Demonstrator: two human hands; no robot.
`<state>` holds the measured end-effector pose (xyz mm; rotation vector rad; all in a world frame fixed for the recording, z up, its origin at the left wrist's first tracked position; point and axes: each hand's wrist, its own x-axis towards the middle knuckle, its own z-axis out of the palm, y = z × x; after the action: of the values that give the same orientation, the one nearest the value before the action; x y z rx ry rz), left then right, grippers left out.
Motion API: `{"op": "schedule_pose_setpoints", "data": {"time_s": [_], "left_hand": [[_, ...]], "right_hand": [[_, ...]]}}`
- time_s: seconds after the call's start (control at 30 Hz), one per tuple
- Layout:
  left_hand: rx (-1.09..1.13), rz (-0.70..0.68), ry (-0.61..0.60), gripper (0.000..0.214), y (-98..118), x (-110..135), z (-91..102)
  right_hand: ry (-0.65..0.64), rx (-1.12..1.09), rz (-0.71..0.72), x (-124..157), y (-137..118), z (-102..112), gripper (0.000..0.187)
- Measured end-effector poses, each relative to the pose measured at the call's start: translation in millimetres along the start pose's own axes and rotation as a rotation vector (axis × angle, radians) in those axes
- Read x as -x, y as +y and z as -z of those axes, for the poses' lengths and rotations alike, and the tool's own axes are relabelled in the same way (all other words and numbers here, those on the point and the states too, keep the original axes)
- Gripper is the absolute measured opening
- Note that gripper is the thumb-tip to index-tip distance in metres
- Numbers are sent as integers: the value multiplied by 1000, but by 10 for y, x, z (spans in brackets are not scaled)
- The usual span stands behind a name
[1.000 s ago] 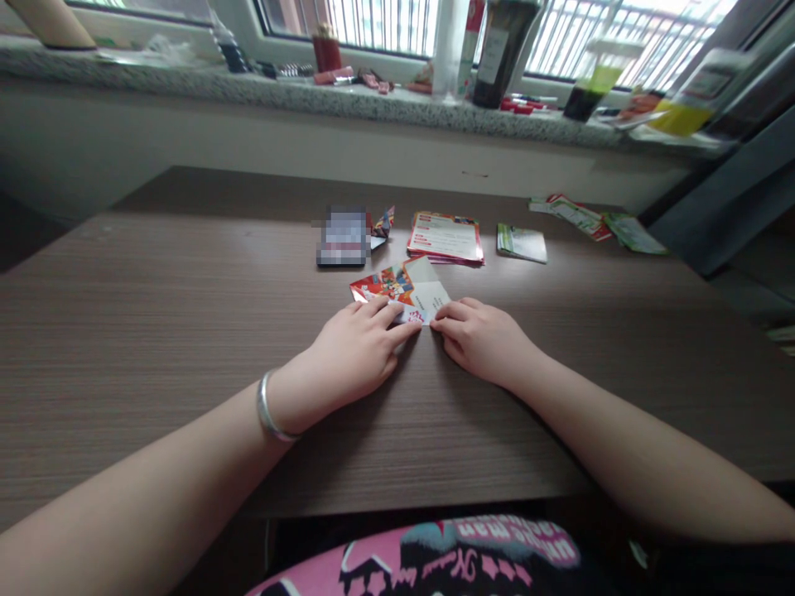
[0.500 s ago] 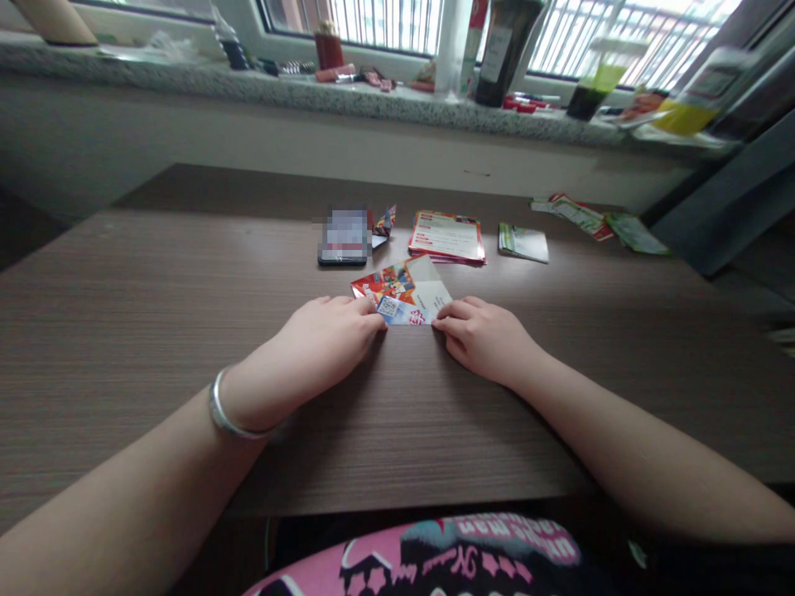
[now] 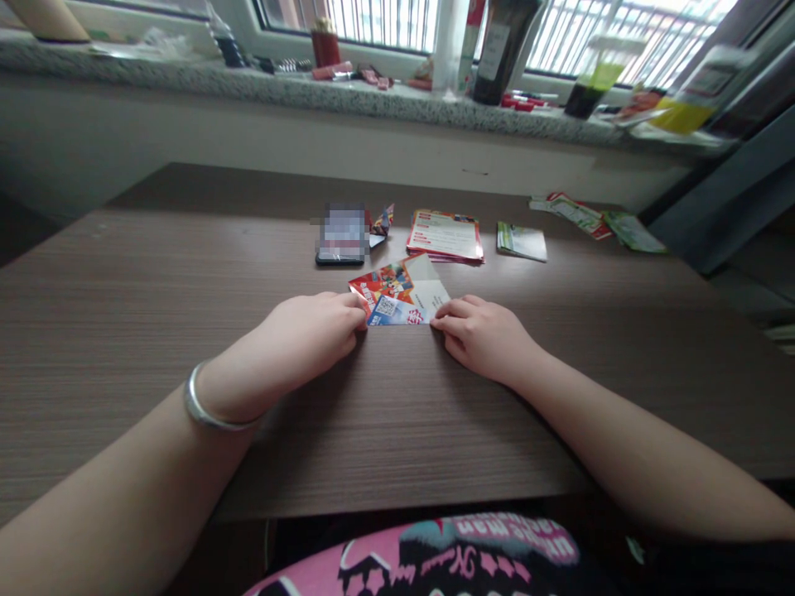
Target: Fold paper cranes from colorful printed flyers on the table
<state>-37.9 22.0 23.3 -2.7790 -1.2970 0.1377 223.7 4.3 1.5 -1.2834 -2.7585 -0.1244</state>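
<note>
A folded colourful paper leaflet [image 3: 401, 298] lies on the brown wooden table [image 3: 155, 281] in front of me. My left hand [image 3: 310, 331], with a silver bangle on the wrist, rests at the leaflet's left corner, its fingers curled and pressing the fold down. My right hand [image 3: 481, 335] lies at the right corner, fingertips pinned on the paper's edge. Both hands lie low on the tabletop.
Behind the leaflet lie a dark phone [image 3: 340, 236], a small folded paper figure [image 3: 382, 222], a stack of leaflets [image 3: 445, 236], a green-white card stack [image 3: 522, 242] and loose papers [image 3: 577, 213]. Bottles and jars line the stone windowsill [image 3: 373, 95].
My left hand has slid leftwards along the leaflet's near edge, uncovering more of the paper. My right hand has stayed at the right corner.
</note>
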Motion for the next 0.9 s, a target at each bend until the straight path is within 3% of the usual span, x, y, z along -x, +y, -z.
{"op": "schedule_pose_setpoints", "data": {"time_s": [0.27,0.53,0.67,0.77,0.9], "left_hand": [[-2,-35,-5,26,-38,-13,0],[-128,-23,172,25,112,-61,-42],[-107,-102,279,40,198,-80,-136],[-34,-232,214,48,235,-95,-187],[33,-181,151,48,235,-105,-169]], "right_hand": [[7,-6,-1,11,-1,-10,31],[32,-20,22,11,10,-16,31],[64,-5,38,2,31,-43,32],[83,3,46,0,59,-60,32],[97,-23,67,15,112,-63,31]]}}
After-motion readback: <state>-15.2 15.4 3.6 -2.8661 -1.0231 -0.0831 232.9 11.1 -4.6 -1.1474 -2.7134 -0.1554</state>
